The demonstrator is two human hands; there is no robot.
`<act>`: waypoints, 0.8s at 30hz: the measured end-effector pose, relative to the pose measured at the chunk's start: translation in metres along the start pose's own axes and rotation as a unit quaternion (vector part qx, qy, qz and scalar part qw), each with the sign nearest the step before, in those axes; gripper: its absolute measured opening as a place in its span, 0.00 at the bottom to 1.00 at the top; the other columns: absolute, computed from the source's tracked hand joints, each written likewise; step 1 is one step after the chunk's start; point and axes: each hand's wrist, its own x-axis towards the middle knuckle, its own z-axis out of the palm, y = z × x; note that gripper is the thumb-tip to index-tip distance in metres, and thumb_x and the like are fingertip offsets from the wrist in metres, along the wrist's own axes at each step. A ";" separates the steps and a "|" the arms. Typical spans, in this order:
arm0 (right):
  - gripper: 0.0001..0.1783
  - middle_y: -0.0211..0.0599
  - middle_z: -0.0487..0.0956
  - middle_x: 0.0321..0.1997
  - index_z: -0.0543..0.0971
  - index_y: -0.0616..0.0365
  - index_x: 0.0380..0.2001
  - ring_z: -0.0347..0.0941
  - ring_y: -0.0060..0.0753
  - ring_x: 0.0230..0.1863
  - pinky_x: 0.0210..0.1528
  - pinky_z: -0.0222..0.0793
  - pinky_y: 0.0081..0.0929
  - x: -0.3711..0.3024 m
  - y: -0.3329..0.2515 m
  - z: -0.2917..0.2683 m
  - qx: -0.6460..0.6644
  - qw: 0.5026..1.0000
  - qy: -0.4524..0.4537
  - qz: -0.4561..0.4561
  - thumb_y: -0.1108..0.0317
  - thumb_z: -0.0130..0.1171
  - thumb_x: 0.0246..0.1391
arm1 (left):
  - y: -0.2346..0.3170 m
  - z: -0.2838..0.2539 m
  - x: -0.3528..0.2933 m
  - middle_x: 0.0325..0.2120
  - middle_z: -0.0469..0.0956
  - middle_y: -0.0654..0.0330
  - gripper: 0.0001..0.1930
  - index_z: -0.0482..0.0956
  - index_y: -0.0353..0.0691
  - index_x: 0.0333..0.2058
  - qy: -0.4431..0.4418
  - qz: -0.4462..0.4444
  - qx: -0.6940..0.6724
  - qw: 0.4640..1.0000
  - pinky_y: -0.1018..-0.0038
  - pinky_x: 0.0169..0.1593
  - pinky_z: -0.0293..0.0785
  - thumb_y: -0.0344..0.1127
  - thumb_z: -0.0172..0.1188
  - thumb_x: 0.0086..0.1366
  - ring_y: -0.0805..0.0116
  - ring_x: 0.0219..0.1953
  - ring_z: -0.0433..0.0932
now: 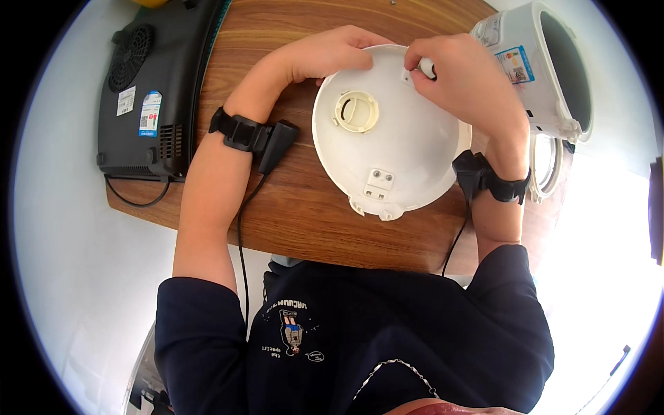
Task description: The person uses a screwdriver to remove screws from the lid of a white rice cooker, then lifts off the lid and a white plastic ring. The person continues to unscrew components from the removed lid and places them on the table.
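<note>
The white rice-cooker lid (391,131) lies inner face up on the wooden table (304,221). The left hand (332,54) clasps its far rim; the right hand (460,76) pinches a small white knob (427,67) at the far-right edge.

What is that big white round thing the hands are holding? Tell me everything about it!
The white round lid looks like smooth plastic, a shallow dome lying inside-up on the wooden table. It has a cream ring-shaped vent off-centre and a small bracket with two screws near its hinge tabs at the lower rim. The left hand grips its far edge; the right hand pinches a small white part at the rim.
</note>
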 end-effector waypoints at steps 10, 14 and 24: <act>0.07 0.48 0.83 0.29 0.85 0.63 0.32 0.81 0.48 0.31 0.34 0.76 0.40 0.036 -0.017 -0.058 -0.112 0.992 0.050 0.011 0.70 0.63 0.53 | -0.002 -0.002 0.004 0.54 0.82 0.55 0.32 0.75 0.33 0.63 -0.008 0.026 0.019 0.999 0.71 0.59 0.75 0.33 0.53 0.59 0.68 0.54 0.80; 0.12 0.56 0.85 0.36 0.87 0.64 0.33 0.83 0.58 0.40 0.43 0.77 0.53 0.087 -0.018 -0.048 -0.205 0.975 -0.049 0.068 0.66 0.59 0.54 | -0.003 -0.002 0.006 0.54 0.82 0.55 0.31 0.76 0.34 0.63 -0.012 0.031 0.015 0.999 0.72 0.59 0.75 0.33 0.53 0.58 0.69 0.54 0.80; 0.12 0.54 0.86 0.37 0.86 0.63 0.35 0.84 0.53 0.40 0.44 0.80 0.45 0.164 0.088 0.041 -0.273 0.954 -0.084 0.089 0.67 0.58 0.55 | 0.010 0.002 -0.009 0.28 0.81 0.65 0.32 0.77 0.41 0.63 -0.006 0.031 0.021 0.999 0.80 0.17 0.63 0.33 0.50 0.57 0.80 0.18 0.71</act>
